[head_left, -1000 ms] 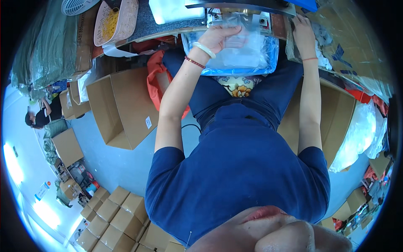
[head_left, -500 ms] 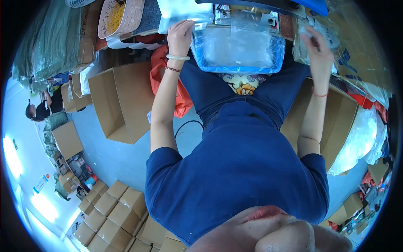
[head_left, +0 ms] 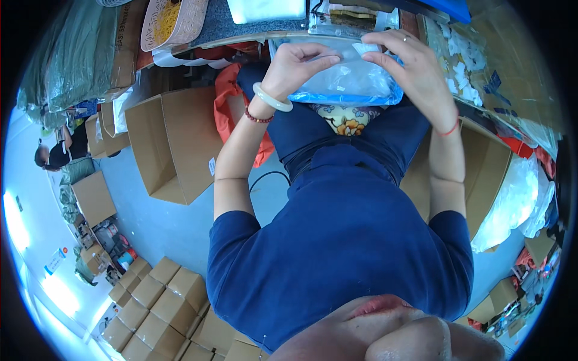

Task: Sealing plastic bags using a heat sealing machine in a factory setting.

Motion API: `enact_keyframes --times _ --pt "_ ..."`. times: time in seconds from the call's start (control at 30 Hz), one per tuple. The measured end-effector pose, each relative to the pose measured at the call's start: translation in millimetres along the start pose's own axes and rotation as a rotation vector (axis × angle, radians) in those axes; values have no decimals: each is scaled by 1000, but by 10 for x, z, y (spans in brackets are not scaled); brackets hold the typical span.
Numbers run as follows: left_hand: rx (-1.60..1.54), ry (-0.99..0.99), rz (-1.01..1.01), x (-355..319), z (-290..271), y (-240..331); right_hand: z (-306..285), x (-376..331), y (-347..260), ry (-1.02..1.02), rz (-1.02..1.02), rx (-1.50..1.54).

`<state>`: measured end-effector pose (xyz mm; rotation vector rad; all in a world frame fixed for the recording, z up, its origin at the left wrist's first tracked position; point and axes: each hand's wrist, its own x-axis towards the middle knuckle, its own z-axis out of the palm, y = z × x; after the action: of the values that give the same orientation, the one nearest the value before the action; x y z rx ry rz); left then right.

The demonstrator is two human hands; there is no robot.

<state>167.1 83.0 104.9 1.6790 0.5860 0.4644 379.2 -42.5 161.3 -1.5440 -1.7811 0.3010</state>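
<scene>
Stacked cartons (head_left: 168,304) are filling the lower left of the frame beside a pale blue floor (head_left: 153,222), while a co-worker (head_left: 60,151) is showing small at the far left. Left of centre, a big carton (head_left: 195,138) is standing with a red bag (head_left: 224,114) just beside it. Across the top, the worktop (head_left: 211,27) is carrying a basket (head_left: 149,33) of yellow bands (head_left: 168,21), a pale flat thing (head_left: 268,11) and a metal device (head_left: 355,17).

At upper centre, a spread of clear plastic (head_left: 343,83) with a blue edge is lying in front of the worktop, over the person's thighs. Above it the hands are facing each other, well within the same area but apart. The right hand (head_left: 415,66) is grasping a small white piece (head_left: 363,48) between thumb and fingertips. The left hand (head_left: 295,67) is bringing thumb and forefinger close together over the plastic; whether film is caught between them, I cannot tell.

As for progress, this white piece is already in hand, not yet inside any plastic as far as shows. Plenty more white scraps (head_left: 471,55) are lying loose at upper right; no finished pieces are showing clearly.
</scene>
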Motion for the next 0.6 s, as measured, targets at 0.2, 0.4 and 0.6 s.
enact_keyframes --times 0.2,0.4,0.6 --pt "-405 -270 -322 132 148 -283 -25 71 314 -227 158 53" --pt "-868 -133 -384 678 254 -637 -396 -408 640 80 377 -637" --pt "-729 -83 -427 606 194 -631 -121 -757 1336 69 638 -752"
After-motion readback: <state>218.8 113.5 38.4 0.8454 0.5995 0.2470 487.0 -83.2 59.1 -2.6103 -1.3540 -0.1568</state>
